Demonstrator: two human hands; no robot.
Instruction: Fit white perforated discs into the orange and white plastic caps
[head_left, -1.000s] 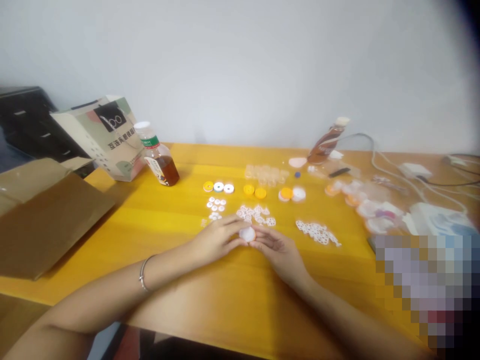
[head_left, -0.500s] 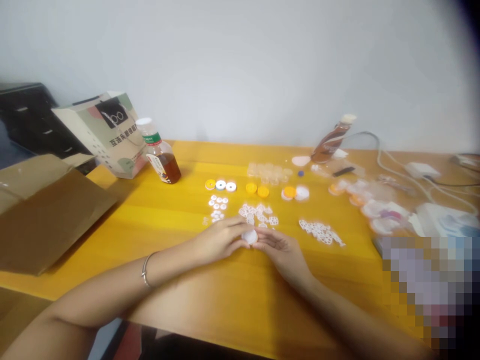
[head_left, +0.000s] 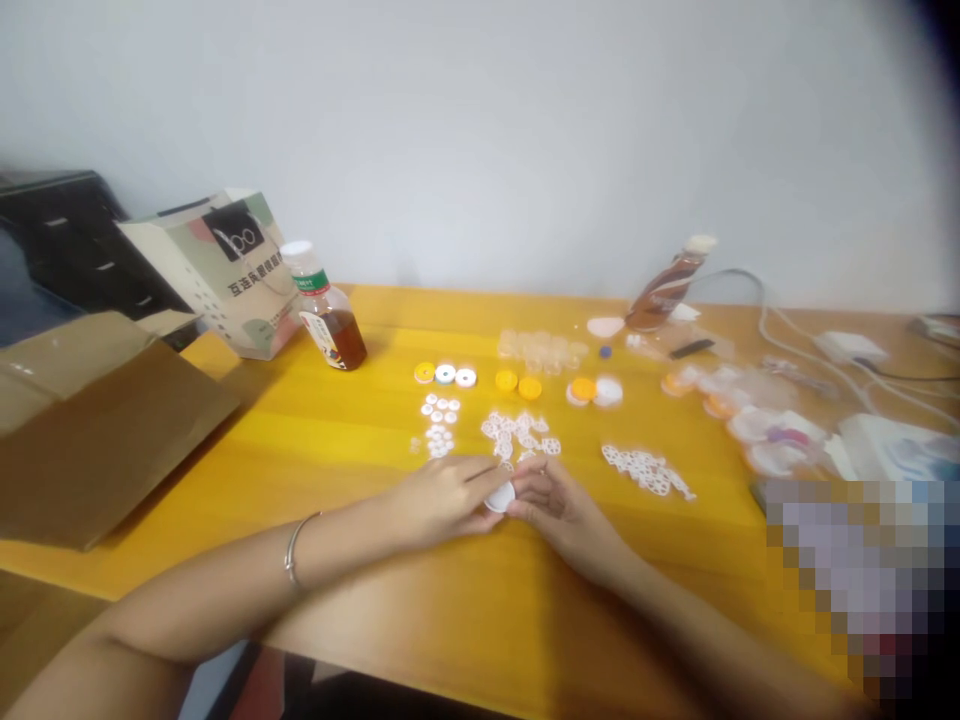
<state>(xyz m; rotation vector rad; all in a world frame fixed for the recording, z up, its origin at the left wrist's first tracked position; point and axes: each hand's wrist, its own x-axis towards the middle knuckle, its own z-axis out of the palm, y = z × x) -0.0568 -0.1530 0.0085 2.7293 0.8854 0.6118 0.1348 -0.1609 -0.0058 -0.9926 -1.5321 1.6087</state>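
Between my two hands is a small round white disc, tilted so that its flat face shows. The fingers and thumb of my left hand pinch its left edge. On its right edge, the thumb and fingertips of my right hand are closed too. Just beyond my fingers lies a loose pile of white openwork wheel-shaped pieces. Small white round pieces sit in groups past my left hand. A second pile of white openwork pieces lies to the right of my right hand.
Yellow and white round pieces and orange discs stand in a row farther back, with clear cups behind. A bottle of brown drink, a paper bag and an open cardboard box are left; a tilted bottle and cables are right.
Both hands and the white disc have come slightly down in the picture, nearer to me. My right fingers look a little more raised and spread, while both hands still hold the disc.
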